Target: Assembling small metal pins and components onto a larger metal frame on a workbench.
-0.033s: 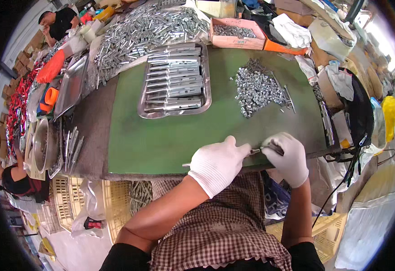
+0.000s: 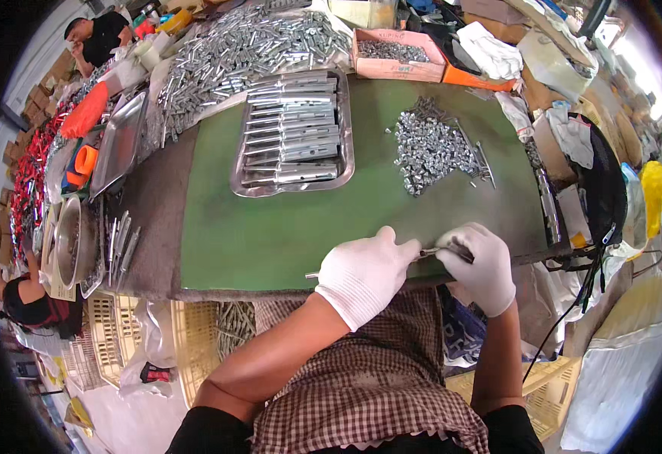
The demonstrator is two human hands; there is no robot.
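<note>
Far left of the bench there's a round steel bowl and a few loose metal rods on the grey strip beside the green mat. Further back, an empty flat tray leans next to a huge heap of silver tubes.

Middle of the mat: the steel tray holds maybe a dozen long metal parts laid in neat rows. It's fairly full, so I'd guess those are the finished ones. Right of it sits a loose pile of small metal fittings, still a big pile, so plenty seems left to do.

At the near edge, the left hand in a white glove is curled shut around a thin metal rod; one end of it pokes out to the left of the fist. The right hand, also gloved, pinches something small and dark at the rod's other end. Can't tell exactly what that bit is. Looks like one piece mid-assembly, not in the tray yet.
</note>
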